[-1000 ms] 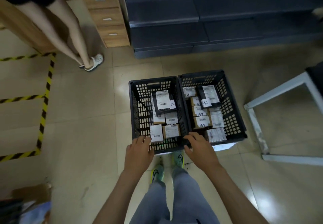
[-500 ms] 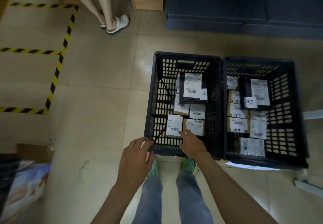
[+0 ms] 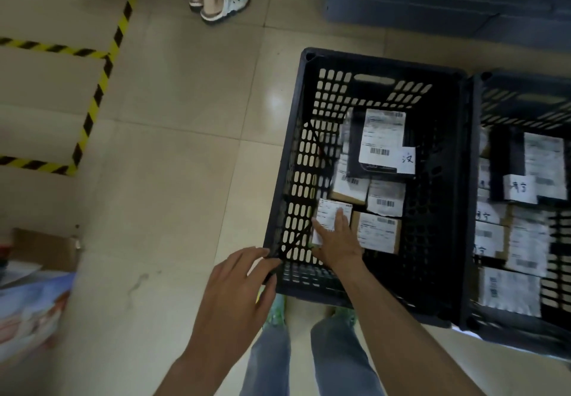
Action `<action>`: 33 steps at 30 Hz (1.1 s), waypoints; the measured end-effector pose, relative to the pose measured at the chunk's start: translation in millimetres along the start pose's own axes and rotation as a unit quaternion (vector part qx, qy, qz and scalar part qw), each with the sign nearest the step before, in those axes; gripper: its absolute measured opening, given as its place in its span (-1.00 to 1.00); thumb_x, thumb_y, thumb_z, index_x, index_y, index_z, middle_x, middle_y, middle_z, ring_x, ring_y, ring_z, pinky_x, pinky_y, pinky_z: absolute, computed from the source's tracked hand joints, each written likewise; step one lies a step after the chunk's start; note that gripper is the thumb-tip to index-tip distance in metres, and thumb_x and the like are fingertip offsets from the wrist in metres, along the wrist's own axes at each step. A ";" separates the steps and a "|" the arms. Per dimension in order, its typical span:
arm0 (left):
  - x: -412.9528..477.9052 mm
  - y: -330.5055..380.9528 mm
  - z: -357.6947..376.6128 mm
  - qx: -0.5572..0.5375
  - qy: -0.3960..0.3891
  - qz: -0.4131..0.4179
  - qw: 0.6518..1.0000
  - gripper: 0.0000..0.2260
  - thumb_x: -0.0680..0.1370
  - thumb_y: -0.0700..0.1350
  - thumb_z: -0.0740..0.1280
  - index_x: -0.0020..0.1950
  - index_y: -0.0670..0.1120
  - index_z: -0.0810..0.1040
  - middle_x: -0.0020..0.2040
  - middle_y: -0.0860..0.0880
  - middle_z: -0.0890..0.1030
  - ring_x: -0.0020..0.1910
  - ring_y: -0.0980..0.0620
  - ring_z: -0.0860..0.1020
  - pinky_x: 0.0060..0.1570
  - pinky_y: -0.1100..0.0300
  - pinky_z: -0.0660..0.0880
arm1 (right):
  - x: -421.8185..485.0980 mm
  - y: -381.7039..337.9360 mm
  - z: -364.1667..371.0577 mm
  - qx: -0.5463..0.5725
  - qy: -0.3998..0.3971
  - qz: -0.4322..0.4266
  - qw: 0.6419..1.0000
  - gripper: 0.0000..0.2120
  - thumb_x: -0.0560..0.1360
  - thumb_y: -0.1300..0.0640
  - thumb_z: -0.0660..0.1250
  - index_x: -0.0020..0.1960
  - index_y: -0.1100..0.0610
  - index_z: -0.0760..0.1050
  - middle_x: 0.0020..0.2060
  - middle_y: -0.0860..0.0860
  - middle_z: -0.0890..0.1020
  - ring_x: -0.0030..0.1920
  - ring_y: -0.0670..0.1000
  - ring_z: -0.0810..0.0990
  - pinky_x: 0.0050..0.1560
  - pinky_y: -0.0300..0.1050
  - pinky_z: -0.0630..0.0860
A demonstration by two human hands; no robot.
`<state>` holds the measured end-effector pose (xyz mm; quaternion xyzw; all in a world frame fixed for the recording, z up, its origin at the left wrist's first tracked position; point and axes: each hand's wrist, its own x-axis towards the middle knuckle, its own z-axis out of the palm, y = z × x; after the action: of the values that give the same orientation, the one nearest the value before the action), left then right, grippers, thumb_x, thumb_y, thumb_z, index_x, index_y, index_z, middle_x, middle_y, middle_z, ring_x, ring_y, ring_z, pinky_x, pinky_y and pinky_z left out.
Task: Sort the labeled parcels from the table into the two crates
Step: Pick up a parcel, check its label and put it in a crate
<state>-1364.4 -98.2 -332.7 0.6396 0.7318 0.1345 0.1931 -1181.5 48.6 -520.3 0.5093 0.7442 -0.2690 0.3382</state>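
Since half a second ago the right hand [image 3: 335,241] has gone deeper into the left crate [image 3: 386,66] and moved to its near-left part. It now lies with straight fingers on the small white-labelled parcel [image 3: 330,213]. I cannot tell if the thumb already holds the side of the parcel. This parcel sits on the crate floor, just beside a brown box [image 3: 377,231] and in front of the black parcel [image 3: 383,139] with a handwritten tag. The left hand [image 3: 234,290] has also come forward. Its loosely spread fingertips touch the near-left corner of the crate and hold nothing. I judge that the person is adjusting or checking a parcel that is already sorted, not bringing a new one. The right crate [image 3: 525,83] stands against the left one and is also filled with parcels. No table is in view, so how many parcels remain is unknown.
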 end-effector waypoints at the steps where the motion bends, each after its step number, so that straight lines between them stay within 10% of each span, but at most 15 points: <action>1: 0.7 -0.4 0.8 0.000 -0.003 -0.001 1.000 -0.71 0.64 0.01 0.21 0.26 0.05 0.65 0.26 0.10 0.60 0.28 0.05 0.56 0.18 0.09 0.53 | 0.7 0.4 2.3 -0.020 0.013 0.000 1.000 -0.19 0.63 -0.32 0.19 0.64 -0.24 -0.27 0.60 0.27 -0.37 0.64 0.26 -0.30 0.63 0.26 -0.06; 13: 10.1 35.3 -56.0 0.016 -0.032 0.039 0.999 -0.67 0.50 -0.22 0.50 0.24 0.01 0.65 0.21 0.05 0.62 0.21 0.02 0.57 0.07 0.11 0.51 | -92.1 16.8 -65.6 0.053 0.014 -0.039 0.998 -0.33 0.69 -0.25 0.11 0.69 -0.11 -0.08 0.68 0.09 -0.09 0.67 0.19 -0.08 0.60 0.19 0.12; 25: 15.4 114.4 -153.3 0.068 -0.082 0.146 0.984 -0.65 0.43 -0.20 0.55 0.20 -0.03 0.66 0.06 -0.03 0.65 -0.05 -0.16 0.64 -0.21 0.01 0.52 | -387.3 73.5 -139.4 0.167 0.271 0.085 0.944 -0.45 0.65 -0.11 0.28 0.58 0.01 0.32 0.60 0.08 0.27 0.59 0.11 0.25 0.46 0.11 0.40; 33: -6.0 219.6 -156.0 0.080 -0.097 0.261 0.957 -0.72 0.49 -0.18 0.54 0.19 -0.05 0.68 0.10 -0.03 0.67 -0.02 -0.12 0.66 -0.25 -0.05 0.61 | -533.6 133.7 -94.1 0.216 0.408 0.192 0.866 -0.49 0.43 0.01 0.57 0.34 0.06 0.58 0.24 0.06 0.65 0.17 0.14 0.66 -0.05 0.10 0.66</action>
<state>-1240.6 -64.4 -95.8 0.8318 0.5252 0.0592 0.1694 -942.7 -143.7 -53.9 0.7667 0.6266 -0.1213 -0.0692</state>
